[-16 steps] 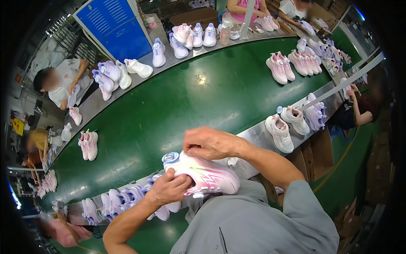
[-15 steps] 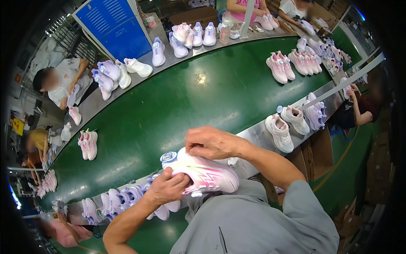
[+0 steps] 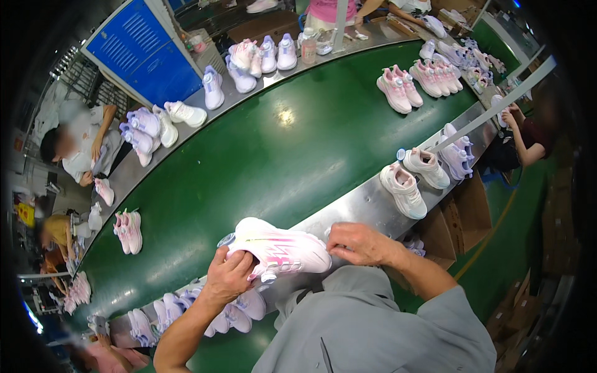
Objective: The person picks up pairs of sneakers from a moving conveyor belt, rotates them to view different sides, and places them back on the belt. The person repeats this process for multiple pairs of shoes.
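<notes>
A white and pink sneaker is held on its side in front of me, its pale sole edge away from me and its toe to the right. My left hand grips it at the heel, fingers hooked into the collar opening. A round dial shows on the shoe's near side. At the toe is my right hand, its fingers bent and pressed together against or just beside the tip. Whether anything small is pinched in them is hidden.
Lilac sneakers line the metal ledge by my left forearm. White sneakers stand on the ledge at right. Across the green conveyor belt are more shoes; pink ones ride on it. Co-workers sit around, and a slanted metal post crosses the right.
My right hand has moved from the top of the sneaker near its sole edge down and right to the toe. The sneaker has turned more level, shifting slightly left with my left hand.
</notes>
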